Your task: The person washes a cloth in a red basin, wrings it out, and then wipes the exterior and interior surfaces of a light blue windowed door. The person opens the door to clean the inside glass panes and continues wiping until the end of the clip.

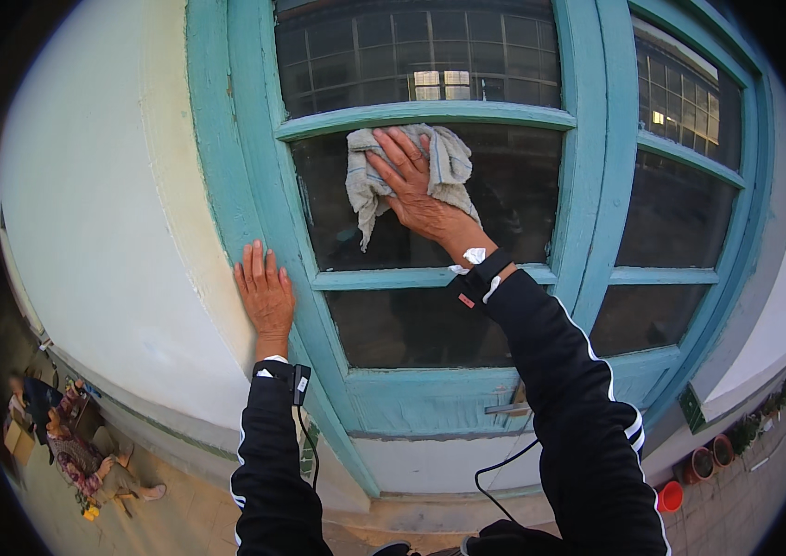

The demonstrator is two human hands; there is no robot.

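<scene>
My right hand (415, 182) presses a grey cloth with blue stripes (450, 163) flat against a glass pane (518, 201) of a turquoise wooden door, just below a crossbar (428, 115). One corner of the cloth hangs down at the left. My left hand (266, 295) rests, fingers pointing up, on the turquoise door frame (254, 187) by the edge of the white wall, and holds nothing. Both wrists wear black bands with small devices. Below the panes, a metal door handle (508, 409) shows beside my right sleeve.
A pale wall (87, 208) stands to the left. Farther off at the lower left, a person (83, 455) sits near others. A red bucket (670, 496) and potted plants (701, 464) line the wall at the lower right. A black cable (487, 479) hangs near my body.
</scene>
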